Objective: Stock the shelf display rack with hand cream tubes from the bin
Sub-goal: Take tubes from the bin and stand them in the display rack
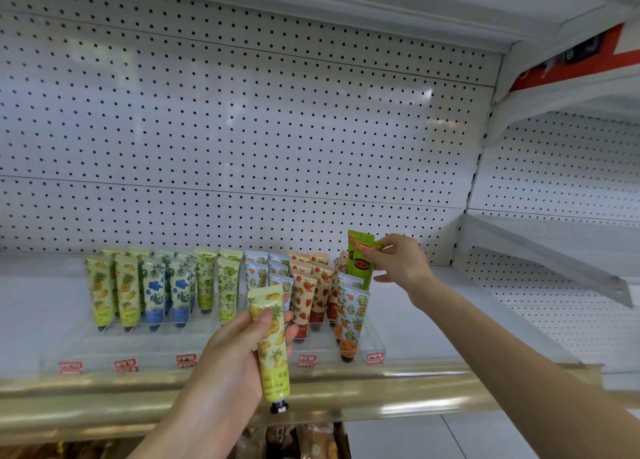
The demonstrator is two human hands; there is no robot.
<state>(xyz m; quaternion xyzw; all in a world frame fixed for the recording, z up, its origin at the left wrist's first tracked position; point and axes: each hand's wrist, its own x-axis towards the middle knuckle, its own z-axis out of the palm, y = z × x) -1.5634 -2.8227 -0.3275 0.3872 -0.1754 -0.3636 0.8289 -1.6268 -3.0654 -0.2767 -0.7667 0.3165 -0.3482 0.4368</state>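
1. A white pegboard shelf [242,129] is backing a clear display rack [375,346] of upright tubes.
2. The left hand [235,351] is gripping a yellow pineapple tube [273,354], cap down, thumb across its front, just before the rack.
3. The right hand [403,261], arm outstretched, is pinching a green tube [358,268] by its top edge, beyond the left grip.
4. Blur is hiding whether it is pinching one tube or two.

In left hand [228,351] yellow pineapple tube [272,346], in right hand [403,261] green tube [360,264] at clear rack [156,347].
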